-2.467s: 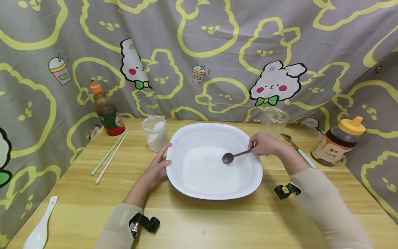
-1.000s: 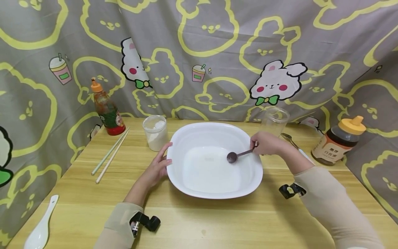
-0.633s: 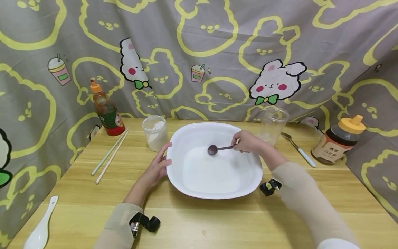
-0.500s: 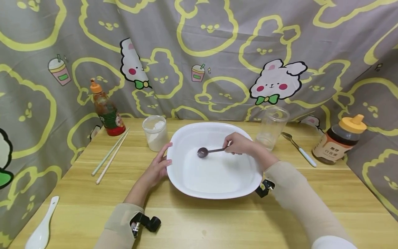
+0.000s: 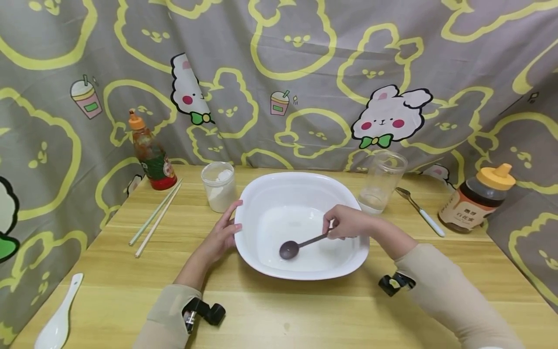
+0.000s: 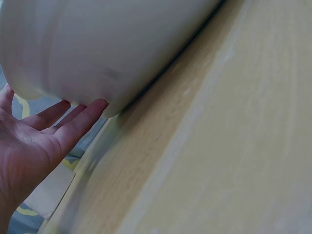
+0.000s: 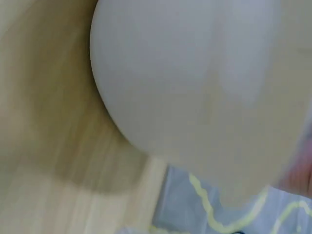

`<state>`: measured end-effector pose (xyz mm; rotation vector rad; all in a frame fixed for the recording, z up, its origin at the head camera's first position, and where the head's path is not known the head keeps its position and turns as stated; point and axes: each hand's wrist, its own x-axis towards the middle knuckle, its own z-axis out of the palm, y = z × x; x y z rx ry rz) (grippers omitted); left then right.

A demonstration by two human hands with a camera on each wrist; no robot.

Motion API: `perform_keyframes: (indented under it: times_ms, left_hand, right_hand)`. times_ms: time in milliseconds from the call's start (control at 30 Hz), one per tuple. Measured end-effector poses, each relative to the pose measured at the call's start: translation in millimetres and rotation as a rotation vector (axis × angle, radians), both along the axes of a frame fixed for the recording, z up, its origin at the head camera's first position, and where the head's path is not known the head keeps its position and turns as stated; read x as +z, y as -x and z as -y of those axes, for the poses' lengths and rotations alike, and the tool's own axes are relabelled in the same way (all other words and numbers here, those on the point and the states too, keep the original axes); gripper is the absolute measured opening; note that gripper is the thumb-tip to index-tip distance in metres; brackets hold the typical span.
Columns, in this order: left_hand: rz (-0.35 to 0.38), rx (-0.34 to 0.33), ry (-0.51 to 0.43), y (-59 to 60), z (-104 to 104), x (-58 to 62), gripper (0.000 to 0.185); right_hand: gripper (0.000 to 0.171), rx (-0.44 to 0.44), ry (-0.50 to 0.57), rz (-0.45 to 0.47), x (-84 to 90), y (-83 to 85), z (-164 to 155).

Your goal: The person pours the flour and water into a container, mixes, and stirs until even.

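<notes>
A large white bowl (image 5: 261, 191) stands in the middle of the wooden table (image 5: 279, 310). My right hand (image 5: 346, 222) pinches the handle of a dark spoon (image 5: 296, 246), whose head lies low inside the bowl near its front wall. My left hand (image 5: 222, 232) rests with straight fingers against the bowl's left rim. In the left wrist view the fingertips (image 6: 95, 108) touch the bowl's outer wall (image 6: 107, 44). The right wrist view is blurred and shows the bowl's underside (image 7: 195, 83) over the table.
A sauce bottle (image 5: 150, 157), a pair of chopsticks (image 5: 157, 217) and a white powder jar (image 5: 218, 186) stand left of the bowl. A clear glass (image 5: 381, 182), a white-handled spoon (image 5: 420, 211) and a honey jar (image 5: 477, 198) are on the right. A white ceramic spoon (image 5: 56, 320) lies front left.
My right hand swept the dark spoon across the bowl from right to left, then drew it toward the front. The left hand stayed on the rim.
</notes>
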<state>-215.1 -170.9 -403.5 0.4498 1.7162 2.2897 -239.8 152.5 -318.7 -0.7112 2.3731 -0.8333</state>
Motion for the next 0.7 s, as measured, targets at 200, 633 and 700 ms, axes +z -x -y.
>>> perform_keyframes:
  times_ms: [200, 633, 700]
  left_hand:
    - [0.006, -0.002, -0.001, -0.6, 0, 0.3, 0.066]
    - [-0.005, -0.002, -0.007, -0.3, -1, -0.7, 0.066]
    - [0.0, -0.001, -0.006, -0.7, 0, -0.2, 0.066]
  right_hand:
    - [0.011, 0.003, -0.032, -0.152, 12.9, -6.0, -30]
    - [0.007, -0.188, -0.182, -0.338, 18.0, 15.3, -32]
    - [0.006, -0.221, -0.165, -0.31, 15.0, 20.4, -25]
